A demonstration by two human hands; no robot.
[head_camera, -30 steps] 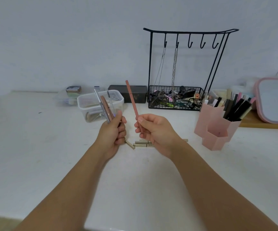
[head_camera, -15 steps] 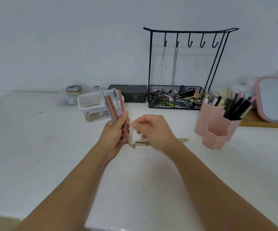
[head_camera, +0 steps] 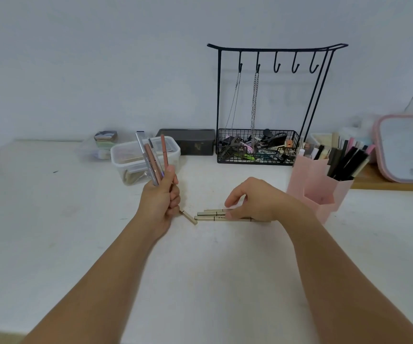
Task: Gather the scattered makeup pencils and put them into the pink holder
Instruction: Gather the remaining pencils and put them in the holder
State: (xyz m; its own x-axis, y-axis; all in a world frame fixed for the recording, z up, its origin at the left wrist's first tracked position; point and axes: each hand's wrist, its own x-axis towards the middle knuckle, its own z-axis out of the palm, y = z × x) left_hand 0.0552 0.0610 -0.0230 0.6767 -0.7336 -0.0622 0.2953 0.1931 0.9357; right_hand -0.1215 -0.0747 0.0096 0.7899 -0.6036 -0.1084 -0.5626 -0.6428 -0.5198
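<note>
Left hand (head_camera: 160,202) is clenched round a bundle of pencils (head_camera: 154,161) mid-frame; right hand (head_camera: 252,203), loosely curled, touches gold pencils (head_camera: 213,216) on the surface. Sloppy pinch could roll them. Holder (head_camera: 312,184) sits right.

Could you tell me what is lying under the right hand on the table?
Under the right hand lie gold pencils side by side on the table, their left ends showing. The hand covers their right parts, so the exact count is unclear.
</note>
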